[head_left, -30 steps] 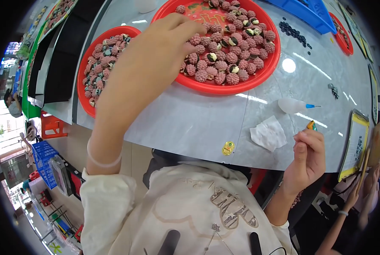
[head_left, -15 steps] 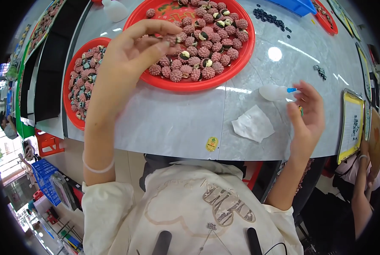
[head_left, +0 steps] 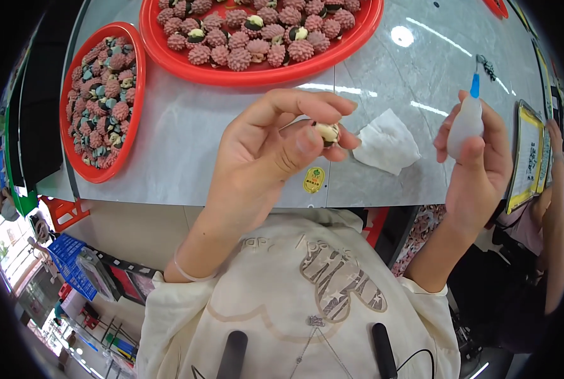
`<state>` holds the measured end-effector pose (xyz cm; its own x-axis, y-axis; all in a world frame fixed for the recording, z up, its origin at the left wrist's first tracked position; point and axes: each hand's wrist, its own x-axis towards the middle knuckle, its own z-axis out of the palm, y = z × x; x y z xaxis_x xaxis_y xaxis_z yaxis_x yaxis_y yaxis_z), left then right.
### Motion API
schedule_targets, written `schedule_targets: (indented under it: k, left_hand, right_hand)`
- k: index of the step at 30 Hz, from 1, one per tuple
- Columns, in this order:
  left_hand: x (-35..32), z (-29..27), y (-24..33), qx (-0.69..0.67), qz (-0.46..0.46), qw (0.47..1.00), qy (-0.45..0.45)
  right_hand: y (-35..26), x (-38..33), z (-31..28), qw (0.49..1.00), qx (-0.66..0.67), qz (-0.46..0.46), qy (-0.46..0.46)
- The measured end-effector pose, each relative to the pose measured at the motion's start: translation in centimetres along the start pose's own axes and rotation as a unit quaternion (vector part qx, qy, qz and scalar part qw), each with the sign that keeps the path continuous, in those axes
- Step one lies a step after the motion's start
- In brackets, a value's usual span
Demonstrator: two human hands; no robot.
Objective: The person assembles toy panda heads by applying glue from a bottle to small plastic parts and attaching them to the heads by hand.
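My left hand (head_left: pixel 257 151) is closed, pinching a small cream-and-black piece (head_left: pixel 328 132) between thumb and fingers above the table's near edge. Most of that piece is hidden by the fingertips. My right hand (head_left: pixel 484 164) grips a whitish squeeze bottle (head_left: pixel 465 126), its thin blue nozzle pointing up and away from me. Beyond the left hand stands a large round red tray (head_left: pixel 250 77) with many knobbly pink pieces (head_left: pixel 238 59), some showing cream and black parts. A crumpled white tissue (head_left: pixel 388 142) lies on the table between my hands.
A smaller red tray (head_left: pixel 142 82) of mixed pink, black and grey-blue pieces stands at the left. Beyond the bottle lie a few small dark pieces (head_left: pixel 488 67). A yellow sticker (head_left: pixel 313 180) is near the table's edge. At the right are a yellow-bordered board (head_left: pixel 527 155) and another person's arm (head_left: pixel 555 221).
My left hand has come back from the large tray toward me with a piece. My right hand has picked the squeeze bottle up off the table and turned it upright. The view has shifted nearer.
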<state>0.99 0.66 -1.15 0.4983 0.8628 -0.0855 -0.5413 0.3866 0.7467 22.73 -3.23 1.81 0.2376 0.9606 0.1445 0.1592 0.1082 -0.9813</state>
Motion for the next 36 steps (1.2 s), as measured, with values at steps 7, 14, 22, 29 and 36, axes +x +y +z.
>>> schedule_targets:
  k: [7, 14, 22, 29, 36]
  left_hand:
    - [-0.3, -0.2, -0.8, 0.072, 0.021, 0.997, -0.027]
    - [-0.4, -0.3, -1.2, 0.076, 0.036, 0.996, 0.012]
    - [-0.3, -0.3, -1.1, 0.071, 0.038, 0.997, 0.018]
    - [-0.3, -0.2, -0.9, 0.048, 0.007, 0.999, 0.025]
    - [-0.4, -0.2, -1.1, 0.050, 0.010, 0.998, 0.026]
  right_hand:
    - [-0.7, -0.8, -1.5, 0.999, -0.026, 0.005, -0.035]
    - [-1.2, -0.9, -0.3, 0.999, 0.011, 0.018, -0.034]
    - [-1.1, -0.6, 0.9, 0.999, -0.003, 0.005, -0.046]
    - [-2.3, -0.9, 2.3, 0.984, -0.118, -0.131, -0.035]
    - [-4.6, 0.0, 1.1, 0.940, -0.236, -0.163, -0.187]
